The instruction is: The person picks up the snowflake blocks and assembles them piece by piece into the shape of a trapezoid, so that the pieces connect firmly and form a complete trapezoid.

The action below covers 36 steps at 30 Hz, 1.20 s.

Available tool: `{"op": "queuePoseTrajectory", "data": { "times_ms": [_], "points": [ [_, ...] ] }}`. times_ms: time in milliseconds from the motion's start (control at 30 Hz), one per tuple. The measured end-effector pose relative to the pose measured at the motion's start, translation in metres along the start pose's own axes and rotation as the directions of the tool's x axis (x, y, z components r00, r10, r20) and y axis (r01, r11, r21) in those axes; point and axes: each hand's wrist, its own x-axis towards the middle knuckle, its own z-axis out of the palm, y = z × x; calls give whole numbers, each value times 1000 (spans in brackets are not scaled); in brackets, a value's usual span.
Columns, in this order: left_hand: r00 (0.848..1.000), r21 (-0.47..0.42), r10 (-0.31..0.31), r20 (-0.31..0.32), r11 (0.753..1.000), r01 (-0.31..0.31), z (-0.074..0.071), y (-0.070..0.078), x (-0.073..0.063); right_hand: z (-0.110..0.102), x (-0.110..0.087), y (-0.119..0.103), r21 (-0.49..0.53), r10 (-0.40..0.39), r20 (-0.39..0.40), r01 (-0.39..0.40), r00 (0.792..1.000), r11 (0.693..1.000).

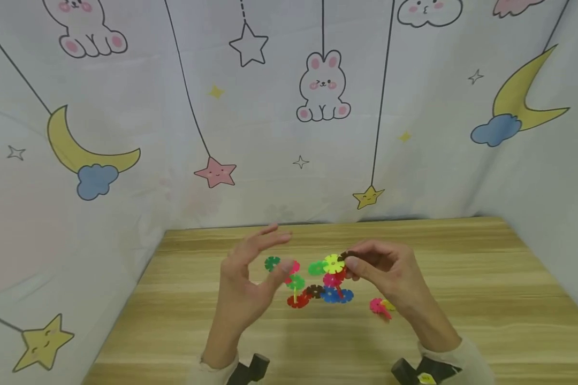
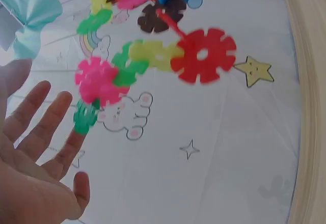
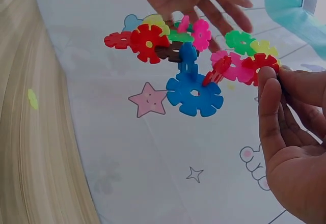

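A linked string of snowflake-shaped plastic discs (image 1: 331,293) hangs above the table, in red, brown, blue, pink, green and yellow. My right hand (image 1: 390,272) pinches a dark brown disc (image 1: 348,256) at its right end between thumb and fingers, beside a yellow disc (image 1: 334,263). In the right wrist view, a large blue disc (image 3: 195,93) hangs lowest. My left hand (image 1: 245,289) is spread at the string's left end, near a dark green disc (image 1: 272,263) and a pink disc (image 2: 102,81). Whether its fingers touch them I cannot tell.
Several loose joined pieces, pink (image 1: 378,306) and yellow (image 1: 389,305), lie on the wooden table (image 1: 173,326) by my right wrist. A white cloth (image 1: 270,133) printed with rabbits, stars and moons hangs behind the table and at both sides.
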Motion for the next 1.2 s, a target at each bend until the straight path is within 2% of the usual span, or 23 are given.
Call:
{"op": "queuePoseTrajectory", "data": {
  "times_ms": [67, 133, 200, 233, 267, 300, 367, 433, 467, 500, 533, 700, 800, 867, 1000, 1067, 1100, 1200],
  "points": [
    [998, -10, -62, -13, 998, 62, -10, -9, 2, -2, 0, -1, 7, 2, -29, -2, 1000, 1000],
    [989, 34, -150, 8, 988, 150, -20, -22, 2, -4, 0, -2, 13, -4, -48, 4, 999, 1000],
    [963, 143, -260, 71, 958, 248, -27, -38, 1, -6, 0, -2, 11, -7, -63, 7, 998, 1000],
    [940, 214, -321, 111, 932, 293, -30, -46, -1, -7, 0, -3, 6, -8, -69, 8, 998, 1000],
    [912, 283, -382, 150, 900, 330, -31, -54, -3, -7, 0, -3, 5, -8, -74, 9, 997, 1000],
    [874, 350, -447, 189, 863, 365, -32, -63, -5, -8, 0, -4, 1, -13, -76, 13, 997, 1000],
    [786, 450, -562, 256, 789, 418, -30, -79, -11, -9, 0, -4, -8, -24, -79, 24, 997, 1000],
    [701, 515, -650, 294, 726, 456, -27, -94, -17, -9, 0, -5, -10, -31, -81, 30, 996, 1000],
    [668, 537, -679, 306, 702, 467, -25, -100, -20, -9, 0, -6, -9, -34, -82, 33, 996, 999],
    [645, 553, -695, 317, 688, 470, -23, -105, -23, -9, 0, -6, -9, -36, -83, 36, 996, 999],
    [636, 565, -701, 321, 681, 466, -21, -109, -26, -8, 0, -7, -6, -38, -84, 38, 996, 999],
    [634, 577, -710, 306, 668, 470, -15, -119, -36, -8, 1, -8, 17, -55, -82, 57, 995, 998],
    [620, 581, -725, 299, 654, 485, -14, -120, -38, -9, 0, -9, 16, -55, -87, 57, 995, 998],
    [616, 588, -730, 295, 647, 485, -14, -122, -39, -10, 0, -9, 12, -56, -90, 57, 994, 998],
    [625, 586, -722, 295, 654, 479, -13, -124, -40, -12, 0, -9, 22, -73, -93, 76, 993, 997],
    [643, 569, -707, 292, 669, 477, -12, -125, -40, -13, 0, -10, 30, -80, -94, 83, 992, 996],
    [660, 550, -693, 289, 685, 478, -12, -125, -39, -14, 0, -10, 34, -76, -94, 80, 993, 996],
    [732, 463, -623, 276, 754, 467, -12, -120, -33, -17, 0, -12, 39, -58, -91, 62, 994, 997]
  ]
}}
